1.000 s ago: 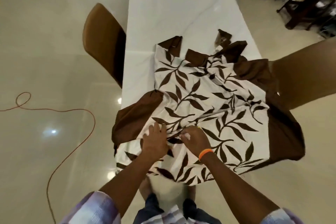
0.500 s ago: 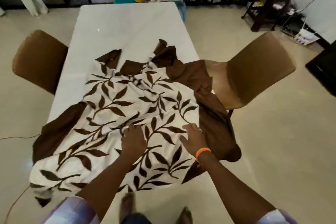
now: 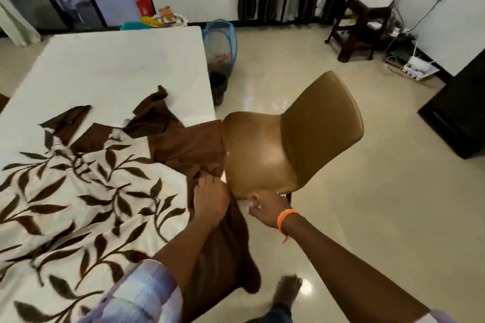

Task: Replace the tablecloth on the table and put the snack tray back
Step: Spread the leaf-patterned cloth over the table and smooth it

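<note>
- Your left hand (image 3: 211, 200) grips the cloth's (image 3: 86, 207) brown border at the bench (image 3: 118, 65) edge.
- Your right hand (image 3: 265, 207) pinches something; which thing, hard to tell.
- A chair (image 3: 288, 144) stands just beside, touching the cloth.

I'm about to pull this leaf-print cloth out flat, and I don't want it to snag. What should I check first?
1. Left hand grips the brown border of the tablecloth: ok.
2. Right hand has cloth: cannot tell, it is blurred at the table corner.
3. Cloth lies flat: not ok, bunched and folded.
4. Chair clear of the border: not ok, it touches it.
5. Far end of the table covered: not ok, bare white.
</note>
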Available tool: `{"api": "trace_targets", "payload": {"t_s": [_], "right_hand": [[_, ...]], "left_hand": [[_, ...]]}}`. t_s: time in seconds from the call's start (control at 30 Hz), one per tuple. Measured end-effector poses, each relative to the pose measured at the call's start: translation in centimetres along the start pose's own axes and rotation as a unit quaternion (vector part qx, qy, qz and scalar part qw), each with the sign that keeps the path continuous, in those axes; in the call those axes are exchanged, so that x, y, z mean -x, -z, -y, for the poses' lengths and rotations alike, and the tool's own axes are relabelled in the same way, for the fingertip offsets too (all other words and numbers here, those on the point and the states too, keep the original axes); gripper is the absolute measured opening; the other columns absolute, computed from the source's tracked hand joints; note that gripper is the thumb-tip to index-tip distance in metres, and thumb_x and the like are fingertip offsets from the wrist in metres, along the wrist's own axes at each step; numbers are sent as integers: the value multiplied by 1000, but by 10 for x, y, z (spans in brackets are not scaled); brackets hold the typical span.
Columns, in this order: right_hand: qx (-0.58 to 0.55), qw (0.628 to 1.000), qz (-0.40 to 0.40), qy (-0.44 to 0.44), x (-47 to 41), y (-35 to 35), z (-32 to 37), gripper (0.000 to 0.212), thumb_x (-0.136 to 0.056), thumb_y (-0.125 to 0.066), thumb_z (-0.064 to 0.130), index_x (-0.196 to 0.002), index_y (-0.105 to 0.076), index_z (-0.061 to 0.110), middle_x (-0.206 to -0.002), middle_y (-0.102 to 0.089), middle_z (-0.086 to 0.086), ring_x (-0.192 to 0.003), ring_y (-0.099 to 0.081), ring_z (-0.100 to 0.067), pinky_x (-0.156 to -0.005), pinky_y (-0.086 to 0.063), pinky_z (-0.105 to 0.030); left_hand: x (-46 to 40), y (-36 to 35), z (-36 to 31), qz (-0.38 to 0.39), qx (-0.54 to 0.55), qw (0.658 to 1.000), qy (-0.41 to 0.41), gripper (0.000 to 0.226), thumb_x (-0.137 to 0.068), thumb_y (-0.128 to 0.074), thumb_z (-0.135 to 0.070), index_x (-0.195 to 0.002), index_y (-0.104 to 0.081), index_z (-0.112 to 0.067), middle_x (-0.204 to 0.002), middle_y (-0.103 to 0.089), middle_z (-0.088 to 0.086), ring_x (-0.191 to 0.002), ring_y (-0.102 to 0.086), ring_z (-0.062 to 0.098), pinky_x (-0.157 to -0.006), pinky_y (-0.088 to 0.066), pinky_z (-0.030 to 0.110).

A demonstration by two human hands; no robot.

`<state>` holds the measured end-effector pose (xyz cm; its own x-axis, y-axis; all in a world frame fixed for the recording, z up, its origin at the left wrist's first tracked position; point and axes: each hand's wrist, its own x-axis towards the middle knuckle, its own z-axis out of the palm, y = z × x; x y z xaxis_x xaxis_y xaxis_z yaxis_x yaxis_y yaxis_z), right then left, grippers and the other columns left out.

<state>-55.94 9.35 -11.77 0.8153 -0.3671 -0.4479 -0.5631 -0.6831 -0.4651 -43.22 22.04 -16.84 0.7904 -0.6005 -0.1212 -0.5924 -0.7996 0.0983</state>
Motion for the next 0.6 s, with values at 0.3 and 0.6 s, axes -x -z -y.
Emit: {"api": "trace_targets", "payload": {"t_s": [0.3,0.6], "right_hand": [[-27,996,48,64,-111,157,-110,14,-85,-67,32,-80,-65,19,-90,-70,1,-86,-64,-19,-79,-53,-33],[-91,976,52,192,-269,301,-156,7,-85,-67,22,-78,-69,20,-75,-63,12,-71,-58,-2,-70,-47,-24]], "left_hand": [[-129,15,-74,93,45,975,199,43,-98,-42,-32,-137,-43,-13,-141,-44,12,-130,-42,31,-111,-34,47],[-249,52,-178,-49,184,937,291,14,-95,-53,-21,-86,-62,-14,-85,-64,1,-77,-61,16,-76,-55,34]]}}
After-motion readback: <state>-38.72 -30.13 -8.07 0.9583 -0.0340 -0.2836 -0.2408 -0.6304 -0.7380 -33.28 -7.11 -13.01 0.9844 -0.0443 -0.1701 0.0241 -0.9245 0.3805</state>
